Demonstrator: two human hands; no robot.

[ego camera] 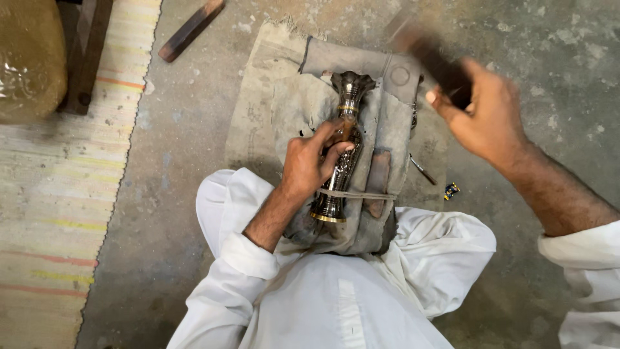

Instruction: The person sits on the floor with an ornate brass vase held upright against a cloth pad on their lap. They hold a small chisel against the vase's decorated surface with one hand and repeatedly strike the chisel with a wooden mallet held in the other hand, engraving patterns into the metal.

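The left hand's grip is closed around the mid-body of a slim engraved metal vase lying on grey cloth at frame centre. The right hand clasps a blurred dark tool. The vase looks rigid, weighty and slick; the narrow waist seems the best hold.

A striped woven mat covers the concrete floor at left, a wooden stick lying just beside it.

Blurred tool, hidden vase middle

The dark tool in the right hand is motion-blurred, its kind unclear; the left hand covers the metal vase's middle.
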